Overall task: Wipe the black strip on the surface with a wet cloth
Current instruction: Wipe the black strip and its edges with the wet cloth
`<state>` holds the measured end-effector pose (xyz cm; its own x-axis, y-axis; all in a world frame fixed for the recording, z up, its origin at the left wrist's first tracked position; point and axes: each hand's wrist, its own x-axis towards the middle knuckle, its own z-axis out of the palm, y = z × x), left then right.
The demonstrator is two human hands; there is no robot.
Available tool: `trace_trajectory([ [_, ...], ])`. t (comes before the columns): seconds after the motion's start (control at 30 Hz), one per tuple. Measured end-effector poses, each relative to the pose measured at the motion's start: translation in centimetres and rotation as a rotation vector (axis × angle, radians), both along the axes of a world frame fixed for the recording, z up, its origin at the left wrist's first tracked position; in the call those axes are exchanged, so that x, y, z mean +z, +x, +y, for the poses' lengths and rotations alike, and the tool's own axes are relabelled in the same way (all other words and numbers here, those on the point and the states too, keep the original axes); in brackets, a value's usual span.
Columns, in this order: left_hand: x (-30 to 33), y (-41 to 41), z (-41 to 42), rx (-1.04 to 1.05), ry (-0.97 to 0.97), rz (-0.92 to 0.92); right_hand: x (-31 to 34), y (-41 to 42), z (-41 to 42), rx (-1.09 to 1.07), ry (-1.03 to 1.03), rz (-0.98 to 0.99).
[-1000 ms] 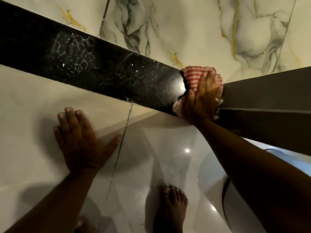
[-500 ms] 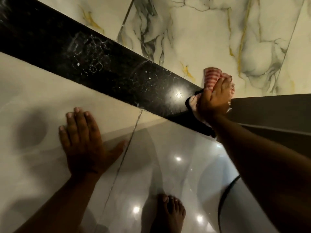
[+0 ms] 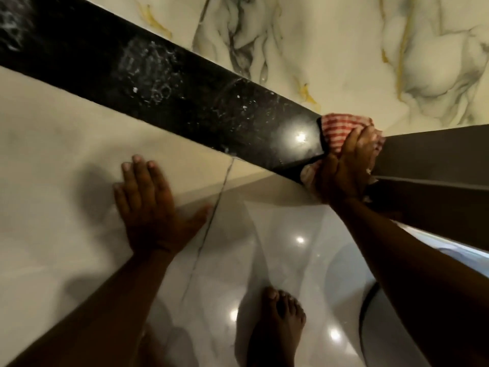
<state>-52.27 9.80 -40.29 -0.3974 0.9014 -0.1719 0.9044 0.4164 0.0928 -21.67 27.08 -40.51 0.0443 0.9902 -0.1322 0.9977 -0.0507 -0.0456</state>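
Observation:
A wide black strip (image 3: 169,86) runs diagonally from upper left to the right across pale marble. It carries whitish smears and specks, with a glossy wet patch near its right end. My right hand (image 3: 346,165) presses a red-and-white striped cloth (image 3: 340,128) flat onto the strip's right end, where it meets a dark grey panel. My left hand (image 3: 153,205) lies flat and open on the pale tile below the strip, fingers spread, holding nothing.
A dark grey panel (image 3: 436,165) butts against the strip on the right. White marble with grey and gold veins (image 3: 344,49) lies above. My bare foot (image 3: 277,327) stands on the glossy floor below, beside a round dark-rimmed object (image 3: 370,327) at lower right.
My right hand slid the cloth back and forth at the strip's right end, ending flatter over the strip's end. The view shifted slightly. My left hand stayed planted.

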Motion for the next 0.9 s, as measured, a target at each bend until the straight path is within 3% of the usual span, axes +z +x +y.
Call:
trace_trajectory([
  [0.1, -0.1, -0.2, -0.2, -0.018, -0.009, 0.012, 0.8, -1.4, -4.6, 0.233, -0.146, -0.01],
  [0.2, -0.3, -1.9, 0.0, -0.116, 0.006, -0.007, 1.6, -5.6, -10.1, 0.574, -0.206, 0.171],
  [0.3, -0.5, -6.0, 0.6, -0.115, 0.027, -0.021, 1.3, -8.1, -5.9, 0.852, -0.159, 0.115],
  [0.37, -0.4, -8.5, 1.0, -0.037, 0.036, -0.001, 0.9, -8.0, -0.9, 0.824, -0.11, 0.081],
  [0.47, -0.1, -9.4, 2.2, 0.066, 0.038, -0.002, 0.8, -3.9, 3.8, 0.525, -0.093, 0.046],
  [0.57, 0.0, -8.8, 2.8, 0.148, 0.059, -0.02, 2.1, -0.8, 1.6, 0.431, -0.227, -0.191],
  [0.63, -0.3, -8.7, 2.8, 0.153, 0.068, -0.008, 1.8, -2.0, -3.4, 0.55, -0.319, -0.236],
  [0.73, -0.6, -9.0, 2.5, 0.161, 0.075, -0.015, 1.4, -7.3, -7.6, 0.797, -0.318, -0.076],
  [0.9, 0.4, -8.7, 2.8, 0.178, 0.039, -0.037, 1.9, -10.7, 1.0, 0.997, -0.208, -0.034],
])
